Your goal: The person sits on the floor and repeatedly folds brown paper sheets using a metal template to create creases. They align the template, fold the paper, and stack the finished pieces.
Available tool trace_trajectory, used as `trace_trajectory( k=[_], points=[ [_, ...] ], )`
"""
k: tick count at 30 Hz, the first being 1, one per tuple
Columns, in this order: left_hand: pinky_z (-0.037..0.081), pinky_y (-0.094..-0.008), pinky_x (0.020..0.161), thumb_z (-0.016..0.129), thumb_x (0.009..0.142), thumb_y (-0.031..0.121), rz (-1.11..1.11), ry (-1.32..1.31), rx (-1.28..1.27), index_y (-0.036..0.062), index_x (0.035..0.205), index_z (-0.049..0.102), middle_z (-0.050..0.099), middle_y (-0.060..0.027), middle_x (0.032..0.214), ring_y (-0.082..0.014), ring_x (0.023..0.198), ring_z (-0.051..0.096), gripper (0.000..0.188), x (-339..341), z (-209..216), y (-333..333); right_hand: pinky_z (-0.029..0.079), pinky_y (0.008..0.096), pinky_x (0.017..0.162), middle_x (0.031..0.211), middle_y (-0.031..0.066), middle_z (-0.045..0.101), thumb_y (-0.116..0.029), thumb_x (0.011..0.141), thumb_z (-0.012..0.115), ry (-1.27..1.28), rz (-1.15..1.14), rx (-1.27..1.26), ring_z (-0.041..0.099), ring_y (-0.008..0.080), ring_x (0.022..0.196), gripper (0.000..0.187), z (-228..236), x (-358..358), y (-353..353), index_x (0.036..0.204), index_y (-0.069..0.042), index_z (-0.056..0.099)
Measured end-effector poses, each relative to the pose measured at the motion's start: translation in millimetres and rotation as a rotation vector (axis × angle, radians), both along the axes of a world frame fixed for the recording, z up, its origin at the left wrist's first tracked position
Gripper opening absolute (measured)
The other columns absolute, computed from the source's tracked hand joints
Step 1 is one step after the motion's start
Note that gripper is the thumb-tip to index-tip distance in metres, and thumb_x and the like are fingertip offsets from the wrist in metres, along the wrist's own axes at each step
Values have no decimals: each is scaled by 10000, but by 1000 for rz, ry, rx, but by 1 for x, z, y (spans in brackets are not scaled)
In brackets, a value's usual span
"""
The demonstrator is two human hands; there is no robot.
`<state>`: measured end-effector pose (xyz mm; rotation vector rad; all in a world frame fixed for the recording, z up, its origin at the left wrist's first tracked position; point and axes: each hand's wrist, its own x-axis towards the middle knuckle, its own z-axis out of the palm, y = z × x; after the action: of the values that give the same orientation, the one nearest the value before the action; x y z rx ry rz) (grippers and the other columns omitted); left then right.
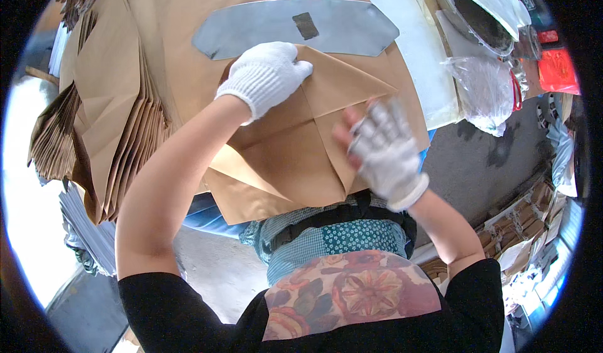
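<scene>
A folded sheet of brown kraft paper (282, 158), shaped like a partly opened bag, lies in front of me with creases and raised flaps. My left hand (267, 76), in a white knitted glove, is closed at its upper edge; the fingertips are hidden behind the fold. Over the paper's right side is my right hand (386, 149), blurred by motion, its fingers apart and holding nothing. That glove leaves the fingertips bare. Just beyond the left hand, a grey flat plate (264, 27) with angled ends and a dark patch rests on more brown paper.
Stacks of folded brown paper (107, 95) stand at the left. On the right are a clear plastic bag (483, 89), a round dark container (474, 17) and a red packet (558, 70). Bundled brown paper (521, 218) sits lower down at the right.
</scene>
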<state>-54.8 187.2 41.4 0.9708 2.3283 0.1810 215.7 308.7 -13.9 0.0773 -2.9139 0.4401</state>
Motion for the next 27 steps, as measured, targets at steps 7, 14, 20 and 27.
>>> trace_trajectory(
  k=[7, 14, 20, 27],
  points=[
    [565, -526, 972, 586, 1032, 450, -27, 144, 31, 0, 1076, 764, 760, -266, 1080, -448, 1074, 720, 485, 10, -2, -7, 272, 517, 1334, 1642, 69, 542, -384, 879, 783, -136, 208, -82, 451, 323, 1558, 637, 11, -19, 1, 1484, -237, 651],
    [502, -398, 1108, 519, 1108, 463, 364, -65, 852, 19, 1377, 703, 743, -142, 1307, -271, 1234, 695, 551, 29, 78, -104, 257, 510, 1341, 1690, 201, 444, -450, 861, 807, -82, -68, 13, 395, 383, 1579, 906, 13, -57, 10, 1594, -13, 504],
    [170, -477, 1334, 275, 1165, 546, 550, -7, 744, 124, 1605, 545, 518, -126, 1658, -391, 1608, 332, 667, 70, -41, -193, 288, 487, 1333, 1663, 235, 462, -473, 900, 757, -47, 182, 124, 413, 396, 1560, 853, 15, -120, 18, 1537, 50, 537],
    [158, -508, 1343, 310, 1158, 479, 409, 247, 610, 97, 1656, 451, 434, -134, 1719, -420, 1633, 283, 643, 72, -68, -186, 320, 471, 1317, 1621, 147, 550, -339, 946, 712, 73, 280, 76, 468, 337, 1536, 657, 0, -169, 6, 1531, -65, 593]
  ],
)
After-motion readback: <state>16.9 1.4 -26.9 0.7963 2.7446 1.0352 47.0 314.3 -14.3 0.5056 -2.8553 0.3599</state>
